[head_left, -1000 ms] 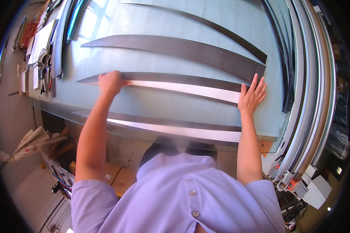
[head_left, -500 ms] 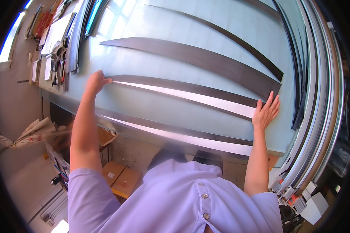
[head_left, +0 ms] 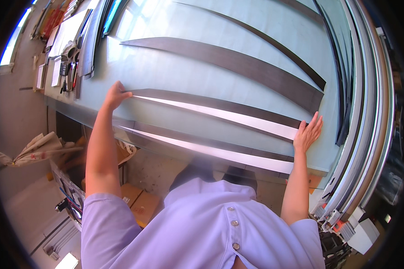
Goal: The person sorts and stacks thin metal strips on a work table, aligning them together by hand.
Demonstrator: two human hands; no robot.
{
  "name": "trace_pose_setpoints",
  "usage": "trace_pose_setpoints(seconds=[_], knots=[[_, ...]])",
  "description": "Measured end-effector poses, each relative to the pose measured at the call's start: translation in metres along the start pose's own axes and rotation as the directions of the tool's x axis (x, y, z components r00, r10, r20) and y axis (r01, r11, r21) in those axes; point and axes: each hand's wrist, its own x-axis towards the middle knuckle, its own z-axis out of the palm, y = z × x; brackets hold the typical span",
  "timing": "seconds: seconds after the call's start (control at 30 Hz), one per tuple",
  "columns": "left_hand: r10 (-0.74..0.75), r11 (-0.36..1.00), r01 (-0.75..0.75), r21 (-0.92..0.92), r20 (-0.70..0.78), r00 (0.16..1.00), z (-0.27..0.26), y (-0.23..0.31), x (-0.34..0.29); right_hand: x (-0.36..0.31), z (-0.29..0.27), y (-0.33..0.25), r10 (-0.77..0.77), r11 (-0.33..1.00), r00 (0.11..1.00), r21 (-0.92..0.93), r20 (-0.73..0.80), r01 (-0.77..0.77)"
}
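A long tapered dark grey strip (head_left: 211, 101) with a white band (head_left: 229, 115) along it lies across the pale glass-topped table (head_left: 188, 76) before me. At its narrow left end, my left hand (head_left: 116, 95) is closed, thumb and fingers pinching the tip. My right hand (head_left: 307, 132) rests flat on the wide right end, fingers stretched out and slightly apart. Along the table's near edge runs a similar dark and white strip (head_left: 211, 145), which neither hand holds. Beyond the held one lies a wider plain dark strip (head_left: 229, 58).
A thin dark strip (head_left: 265, 36) curves farther back. Long metal profiles (head_left: 372, 112) line the right side. Scissors (head_left: 70, 50), pens, a calculator and papers crowd the left edge. Below the table are cardboard boxes (head_left: 141, 204) and a cloth bundle (head_left: 40, 150).
Both hands have drawn the strip slightly toward me; the gap between its right end and the wider dark strip has grown. The view has shifted a little.
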Motion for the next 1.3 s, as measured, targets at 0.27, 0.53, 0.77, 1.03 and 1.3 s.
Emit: trace_pose_setpoints(seconds=[0.27, 0.53, 0.77, 1.03, 1.3], knots=[[-0.060, 0.998, 0.041, -0.046, -0.574, 0.817, 0.024, 0.089, -0.039, 0.019, -0.033, -0.050, 0.091, 0.991, 0.953, 0.119, -0.289, -0.059], [0.499, 0.867, -0.450, 0.215, -0.375, 0.781, 0.172, 0.289, -0.093, -0.017, 0.018, -0.275, -0.271, 0.927, 0.959, 0.289, 0.079, 0.238], [0.357, 0.919, -0.227, 0.324, -0.436, 0.826, 0.126, 0.200, -0.051, 0.001, 0.013, -0.124, -0.146, 0.989, 0.989, 0.015, 0.036, 0.145], [0.261, 0.922, -0.046, 0.384, -0.530, 0.806, 0.067, 0.081, 0.000, 0.012, 0.001, 0.013, 0.007, 0.994, 1.000, -0.113, 0.028, -0.003], [0.211, 0.940, 0.108, 0.323, -0.802, 0.559, 0.078, 0.051, 0.017, 0.010, 0.006, 0.021, 0.056, 0.992, 0.998, -0.115, 0.040, -0.051]])
